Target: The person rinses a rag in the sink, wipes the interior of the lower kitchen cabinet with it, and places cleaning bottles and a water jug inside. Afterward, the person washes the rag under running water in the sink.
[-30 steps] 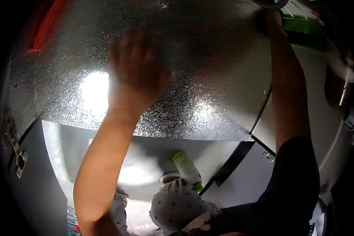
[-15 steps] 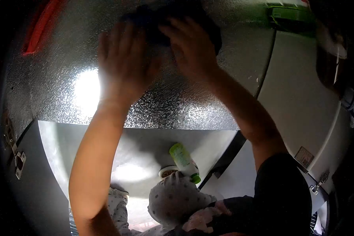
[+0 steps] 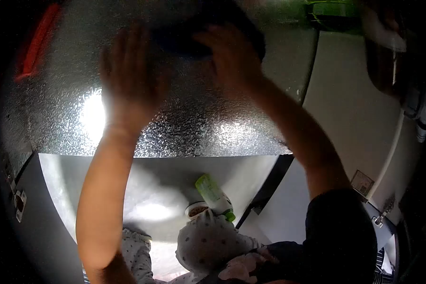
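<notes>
My left hand [image 3: 130, 78] lies on the silvery, pebbled foil surface [image 3: 184, 132], palm down with its fingers stretched out and slightly spread. It holds nothing. To its right, my right hand [image 3: 234, 57] presses on a dark blue cloth [image 3: 184, 40], its fingers bent a little over the fabric. The cloth bunches beyond and beside the right hand, and its far edge fades into the dark. Both hands are dim and slightly blurred.
Below the foil's near edge, a green-and-white bottle [image 3: 214, 195] leans beside a small round dish [image 3: 189, 208] with brown contents. A red strip [image 3: 38, 42] stands at upper left, a green container [image 3: 333, 9] at upper right. Metal latches [image 3: 19, 206] sit at both sides.
The view has shifted slightly, so fixed things appear further left. Against the foil, my left hand has slid a little left; my right hand and the cloth have moved slightly right together.
</notes>
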{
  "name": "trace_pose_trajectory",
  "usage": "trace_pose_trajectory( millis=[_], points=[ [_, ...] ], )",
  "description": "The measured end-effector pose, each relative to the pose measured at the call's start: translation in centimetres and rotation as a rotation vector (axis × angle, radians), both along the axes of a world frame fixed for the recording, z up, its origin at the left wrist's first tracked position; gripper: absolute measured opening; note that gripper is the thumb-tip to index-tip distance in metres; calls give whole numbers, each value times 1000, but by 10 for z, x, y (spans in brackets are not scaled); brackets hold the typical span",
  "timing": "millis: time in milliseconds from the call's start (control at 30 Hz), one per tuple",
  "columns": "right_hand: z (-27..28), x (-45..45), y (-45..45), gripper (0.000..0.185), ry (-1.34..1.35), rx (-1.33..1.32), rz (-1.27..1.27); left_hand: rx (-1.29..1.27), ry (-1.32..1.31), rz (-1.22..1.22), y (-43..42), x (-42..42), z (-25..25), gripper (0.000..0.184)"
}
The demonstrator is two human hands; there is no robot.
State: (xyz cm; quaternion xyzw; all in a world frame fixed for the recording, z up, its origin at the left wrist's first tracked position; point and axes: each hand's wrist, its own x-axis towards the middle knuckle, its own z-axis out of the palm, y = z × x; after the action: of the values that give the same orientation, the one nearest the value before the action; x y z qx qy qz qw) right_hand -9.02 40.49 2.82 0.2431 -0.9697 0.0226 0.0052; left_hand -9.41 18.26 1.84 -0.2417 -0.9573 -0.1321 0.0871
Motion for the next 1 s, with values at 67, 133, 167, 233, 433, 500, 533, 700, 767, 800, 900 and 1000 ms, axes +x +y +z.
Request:
trace_pose_trajectory(
  millis=[67,133,167,233,433,500,533,700,767,800,900,1000],
  points=[
    [-13,-45,25,37,36,-230,-230,-62,-69,16,-4,5,-3,62],
    [-16,-92,40,36,42,-349,-480,-6,-43,-22,-6,6,-7,62],
    [-16,-98,38,36,63,-334,-501,-13,-41,-15,-8,6,-7,62],
    [-13,-66,18,35,96,-262,-426,57,-34,-9,-7,6,-6,62],
    [5,33,-20,34,46,62,-81,139,-26,-1,-4,-1,7,65],
    [-5,-3,17,36,21,-50,-43,142,-41,-6,-3,1,6,64],
    [-24,-39,48,28,-58,-319,-255,93,-1,-15,-2,1,2,62],
    [-85,-208,226,30,205,-752,-275,-40,60,-31,-1,3,-4,58],
    [-40,-180,214,31,-38,-104,-864,-80,59,-49,-3,6,-4,59],
    [-47,-168,231,31,153,-111,-717,-76,63,-46,-5,5,-5,56],
    [-31,-101,214,33,107,-313,-882,-65,74,-59,-4,2,-8,54],
    [-36,-29,267,38,-192,-91,-1248,-113,29,-48,1,6,11,65]
  ],
)
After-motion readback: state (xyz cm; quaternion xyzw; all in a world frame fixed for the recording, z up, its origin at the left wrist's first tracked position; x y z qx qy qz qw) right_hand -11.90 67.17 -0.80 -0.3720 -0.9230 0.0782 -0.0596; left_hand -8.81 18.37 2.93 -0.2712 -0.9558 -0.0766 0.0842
